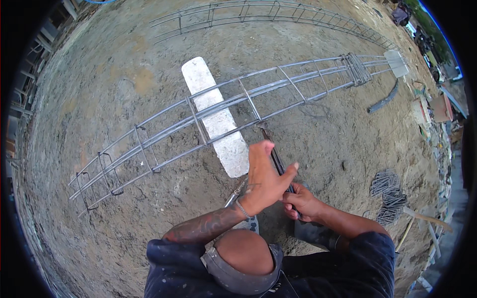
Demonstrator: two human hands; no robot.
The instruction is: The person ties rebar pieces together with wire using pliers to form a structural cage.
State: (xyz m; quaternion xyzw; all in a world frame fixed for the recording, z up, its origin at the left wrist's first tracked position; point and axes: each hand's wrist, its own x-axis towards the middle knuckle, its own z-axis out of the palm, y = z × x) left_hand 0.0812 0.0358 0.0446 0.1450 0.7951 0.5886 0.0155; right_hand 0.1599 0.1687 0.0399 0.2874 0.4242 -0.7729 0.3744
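A rebar cage [178,115] of long bars and square stirrups lies across a white block [229,141]. My right hand [302,202] is closed around the lower end of a long dark steel tool [277,159], seemingly pincers. Its narrow tip meets the near bar by a stirrup corner [258,120]. My left hand [266,176] lies over the tool's middle, thumb stretched away from the fingers. It partly hides the tool, and I see no firm grip there. Thin wire [318,110] lies by the cage, right of the tip.
Another rebar cage [238,19] lies farther away. Bundled stirrups [355,69] hang around the cage's right part, near a pale block [396,63]. Loose stirrups [390,196] are heaped at right, beside a wooden-handled tool [428,218]. Buckets [441,108] stand at the right edge.
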